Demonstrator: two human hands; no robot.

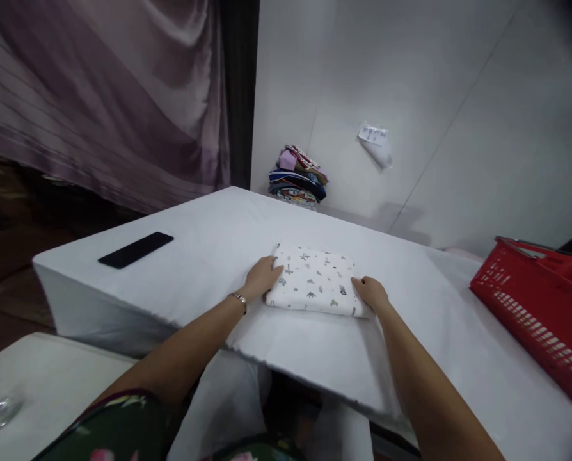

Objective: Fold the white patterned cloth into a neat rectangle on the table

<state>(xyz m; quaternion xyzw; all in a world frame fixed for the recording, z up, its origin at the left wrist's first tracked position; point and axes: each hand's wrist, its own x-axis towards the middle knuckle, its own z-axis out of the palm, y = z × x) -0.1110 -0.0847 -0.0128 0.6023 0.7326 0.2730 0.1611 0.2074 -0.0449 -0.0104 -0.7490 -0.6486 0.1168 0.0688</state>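
A white cloth (317, 282) with small printed motifs lies folded into a flat rectangle on the white-covered table (209, 250). My left hand (263, 278) grips its left edge, the thumb on top and the fingers partly hidden along the side. At the opposite edge my right hand (371, 293) holds the cloth the same way, thumb on the upper face and the other fingers mostly out of sight. A bracelet (240, 301) circles my left wrist. The cloth rests level on the table between both hands.
A black flat slab (136, 250) lies on the table at the left. At the right stands a red plastic basket (530, 307). Folded fabrics (298, 179) are stacked by the wall at the back. A lower white surface (50, 384) is at the near left.
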